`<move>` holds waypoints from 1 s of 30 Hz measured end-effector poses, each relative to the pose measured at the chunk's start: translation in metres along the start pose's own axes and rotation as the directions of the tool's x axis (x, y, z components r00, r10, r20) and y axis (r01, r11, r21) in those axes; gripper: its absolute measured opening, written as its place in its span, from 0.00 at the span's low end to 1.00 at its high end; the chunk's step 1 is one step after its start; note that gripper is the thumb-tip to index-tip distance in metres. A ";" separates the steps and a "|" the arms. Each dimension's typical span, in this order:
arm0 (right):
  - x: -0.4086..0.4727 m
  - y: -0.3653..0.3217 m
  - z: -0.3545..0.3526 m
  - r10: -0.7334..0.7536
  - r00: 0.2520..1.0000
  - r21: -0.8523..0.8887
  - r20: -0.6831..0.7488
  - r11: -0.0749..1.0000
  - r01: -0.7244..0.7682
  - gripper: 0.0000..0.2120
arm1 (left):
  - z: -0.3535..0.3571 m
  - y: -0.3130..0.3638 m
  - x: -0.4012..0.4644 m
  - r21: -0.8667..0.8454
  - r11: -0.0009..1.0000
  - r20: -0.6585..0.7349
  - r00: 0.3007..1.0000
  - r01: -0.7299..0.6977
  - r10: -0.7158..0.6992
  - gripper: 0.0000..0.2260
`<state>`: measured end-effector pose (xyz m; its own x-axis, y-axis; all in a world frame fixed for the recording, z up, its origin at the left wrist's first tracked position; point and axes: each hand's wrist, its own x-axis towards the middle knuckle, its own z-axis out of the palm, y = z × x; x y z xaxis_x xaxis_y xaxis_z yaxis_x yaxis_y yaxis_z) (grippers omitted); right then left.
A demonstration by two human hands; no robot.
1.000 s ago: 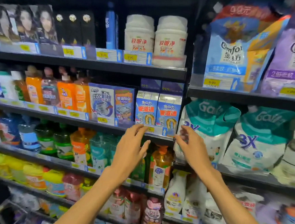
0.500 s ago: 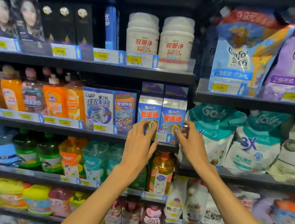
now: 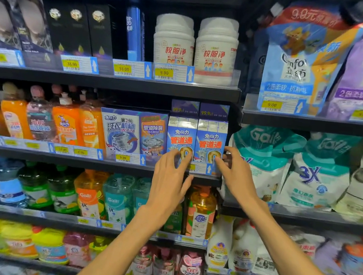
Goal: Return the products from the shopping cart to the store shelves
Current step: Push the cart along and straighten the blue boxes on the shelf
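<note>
Both hands are raised to the front edge of the second shelf (image 3: 99,163), at the pair of blue drain-cleaner cartons standing side by side. Left hand (image 3: 169,178) has its fingers extended and loosely spread against the lower front of the left carton (image 3: 181,137); it presses or steadies but encloses nothing. Right hand (image 3: 234,175) lies at the lower right corner of the right carton (image 3: 211,140), thumb on the front face and fingers bent toward the carton's side; whether they actually pinch it or only rest there cannot be determined. The cartons stand upright, labels outward, behind the clear price rail (image 3: 200,168), between the washing-machine cleaner boxes (image 3: 119,132) and the shelf upright. Judgement: the product is already on its shelf, and the two-handed contact serves to square the cartons flush with their neighbours and the rail so the faces line up. Teal detergent pouches (image 3: 268,162) crowd the adjoining bay just beside the right hand. The shopping cart is not in view.
</note>
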<state>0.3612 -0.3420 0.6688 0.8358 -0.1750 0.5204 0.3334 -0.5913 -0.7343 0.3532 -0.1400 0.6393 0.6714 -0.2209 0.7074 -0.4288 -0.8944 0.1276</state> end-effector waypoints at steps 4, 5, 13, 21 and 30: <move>-0.003 0.005 -0.002 0.015 1.000 0.012 -0.011 1.000 -0.015 0.21 | -0.001 -0.001 -0.001 0.007 1.000 0.012 1.000 -0.005 0.004 0.25; -0.004 0.006 -0.002 0.017 1.000 0.005 -0.005 1.000 -0.017 0.20 | -0.002 -0.001 -0.001 0.011 1.000 0.015 1.000 -0.005 0.005 0.25; -0.012 0.005 -0.010 -0.007 0.999 -0.051 0.041 0.999 0.010 0.20 | -0.005 0.001 -0.001 0.023 1.000 0.055 0.998 0.004 -0.005 0.26; -0.041 -0.003 -0.050 -0.006 0.994 -0.227 0.105 0.973 0.030 0.23 | -0.018 0.020 -0.019 -0.036 0.996 0.063 0.995 -0.079 0.081 0.23; -0.122 -0.008 -0.149 0.037 0.984 -0.533 0.174 0.844 0.063 0.27 | -0.013 0.110 -0.050 -0.234 0.915 0.168 0.913 -0.329 0.371 0.30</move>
<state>0.1912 -0.4332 0.6765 0.9107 -0.0567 0.4091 0.1013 -0.9296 -0.3543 0.2649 -0.2220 0.6272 0.5554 -0.5994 0.5764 -0.7545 -0.6547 0.0463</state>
